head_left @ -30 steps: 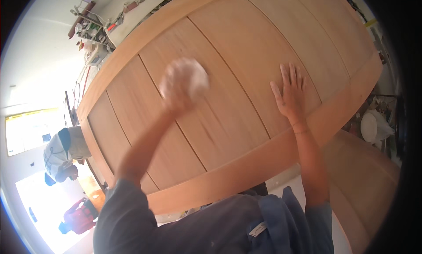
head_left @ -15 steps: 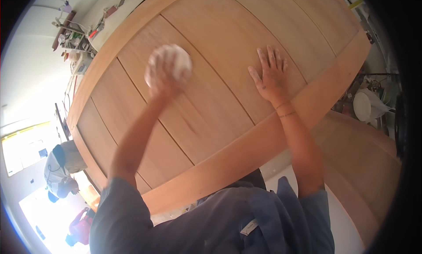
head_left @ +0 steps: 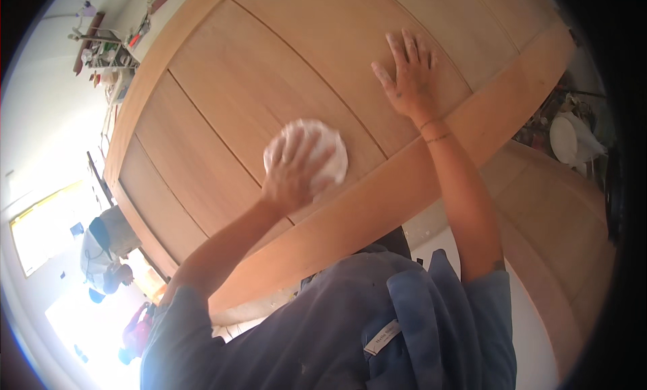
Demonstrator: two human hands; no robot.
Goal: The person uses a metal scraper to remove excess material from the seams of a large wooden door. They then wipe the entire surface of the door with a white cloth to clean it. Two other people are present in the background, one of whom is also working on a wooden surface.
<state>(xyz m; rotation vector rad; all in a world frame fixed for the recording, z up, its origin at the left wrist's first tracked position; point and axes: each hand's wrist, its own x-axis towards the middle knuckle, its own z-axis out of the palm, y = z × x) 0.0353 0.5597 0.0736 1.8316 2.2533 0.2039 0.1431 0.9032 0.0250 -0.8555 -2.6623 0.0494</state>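
Observation:
Before me stretches a large wooden panel (head_left: 269, 66), its boards parted by dark grooves and framed by a broad border. My left hand (head_left: 290, 173) lies over a round white pad (head_left: 331, 162), fingers spread across it, pressing it to the boards close to the near border. Whether the pad is folded cloth or something firmer I cannot make out. To the right, my right hand (head_left: 411, 80) rests palm down on the wood with fingers apart and pale dust on them. Nothing is in it.
At the lower right is another wooden piece (head_left: 552, 215), with a white bucket (head_left: 565, 139) among clutter beyond it. Tools and small items crowd a shelf (head_left: 111, 56) at the far left. Two people (head_left: 104, 252) are in the left background, near bright openings.
My left hand has swept the white pad toward me and to the right, down to the near border. My right hand keeps its place on the wood while the view shifts slightly.

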